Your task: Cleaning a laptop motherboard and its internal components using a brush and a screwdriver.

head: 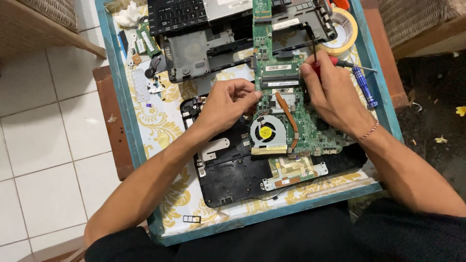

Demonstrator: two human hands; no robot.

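- The right hand (335,94) is curled around a red-handled screwdriver (318,65), held close to upright, its thin shaft rising toward the top of the green circuit board (276,73); where the tip sits I cannot tell.
- The left hand (225,99) is partly closed, fingertips pinched at the board's left edge just above the round fan (266,132). Whether it holds a small part or only steadies the board is hidden.
- The board lies on the black laptop base (233,170), in the middle of the table (145,121) with its blue rim and gold-patterned cover.
- A risk, as I judge it: the screwdriver slipping off a screw could scratch the board or its small parts, since the hand leans right over them.
- The copper pipe (289,119) runs from the fan between the two hands; pressure from either wrist could bend it.
- Loose small pieces lie near the table's left side, beside a grey strip (141,85); a sweep of the left forearm could knock them to the tiled floor.
- A blue screwdriver (364,87) rests near the right rim, by a roll of tape (347,29), and could roll off if nudged.
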